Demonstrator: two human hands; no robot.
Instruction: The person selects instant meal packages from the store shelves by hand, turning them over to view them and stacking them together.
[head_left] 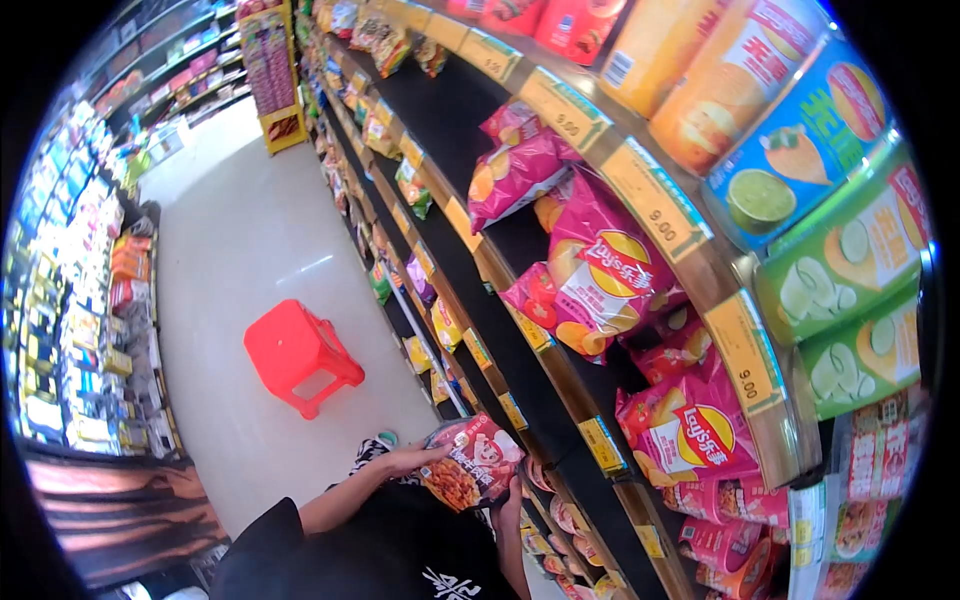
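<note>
BOTH HANDS CLAMPED ON GLOSSY FOOD PACK IN SNACK AISLE

Head view, live: here's the food pack (475, 462), dark & red, shiny printed surface, rounded outline, pics of food on its face. L hand (405, 459) has the L edge, fingers laid flat over the printed front; R hand (510, 497) clamps the lower R edge. So hands apart, pack btwn them, both touching it, held in front of the black top (380, 550), soft cloth w/ a white graphic low down

Over to the R, the shelving: crinkly magenta chip bags (605, 265), puffed & creased, catching the light, slumped on a flat black shelf board (440, 100). More of the same sort just below, w/ round-rimmed tubs (715, 540) stacked under those. Up top, a row of smooth, tall cartons, incl a blue carton (800, 145) and a green carton (850, 260). Stiff yellow price tags (655, 195) run along the curving shelf edge

L of the shelving, a red stool (300, 355), moulded plastic, squarish seat, cut-out side, standing on smooth pale floor (215, 230), well apart from the pack. Far end, a yellow display stand (283, 125), tall & narrow, purple packs in it
</note>
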